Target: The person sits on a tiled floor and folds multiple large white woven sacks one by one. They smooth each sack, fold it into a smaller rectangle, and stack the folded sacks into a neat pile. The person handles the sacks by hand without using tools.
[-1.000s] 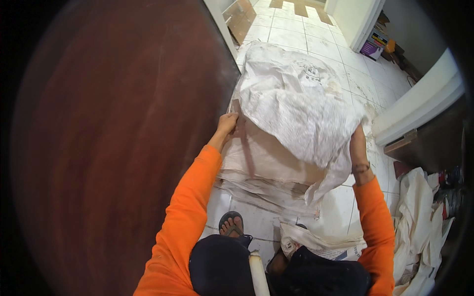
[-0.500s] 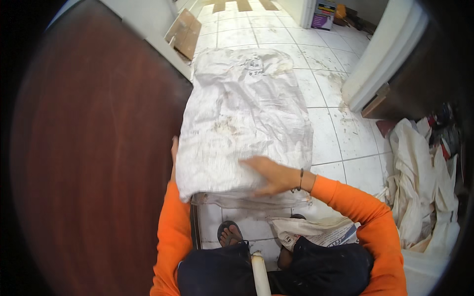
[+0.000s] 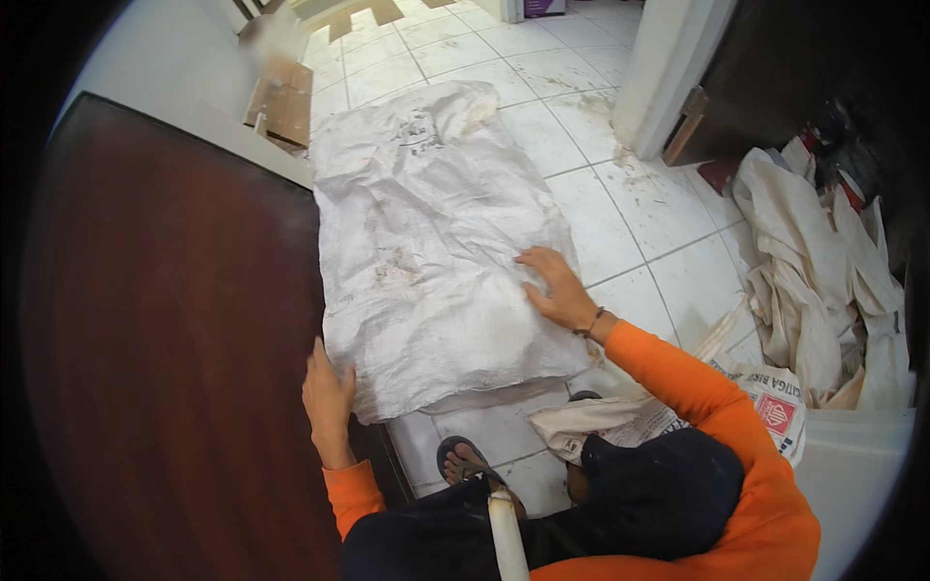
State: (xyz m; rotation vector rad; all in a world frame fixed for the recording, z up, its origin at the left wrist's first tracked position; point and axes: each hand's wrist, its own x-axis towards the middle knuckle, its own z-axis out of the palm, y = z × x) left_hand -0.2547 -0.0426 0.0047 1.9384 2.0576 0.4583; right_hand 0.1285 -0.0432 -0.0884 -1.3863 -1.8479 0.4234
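On the tiled floor (image 3: 668,213), a large white woven sack (image 3: 436,242) is spread flat, and everything else is placed here by it. The sack runs lengthwise away from the person, its far end crumpled near some cardboard pieces (image 3: 281,102) and its near end just ahead of a sandalled foot (image 3: 463,460). Brown stains are seen near its middle.

The right hand (image 3: 554,289) is laid open on the sack's right side, palm down, fingers spread; nothing is gripped by it. A thin band is worn at that wrist, and an orange sleeve (image 3: 697,387) follows behind it.

The left hand (image 3: 327,392) is set at the sack's near left corner, fingers extended upward along the edge. The corner is touched by it (whether cloth is pinched under the fingers cannot be told), and the hand appears open rather than clenched.

Along the sack's left edge, a dark red-brown door panel (image 3: 174,320) is seen, close against the cloth. To the sack's right, well apart, a heap of cream cloth (image 3: 823,281) is piled against a dark wall. Near the sack's right near corner, a printed sack (image 3: 668,416) lies crumpled under the right arm. Below the sack's near end, a white pipe (image 3: 506,533) is seen between the person's knees.
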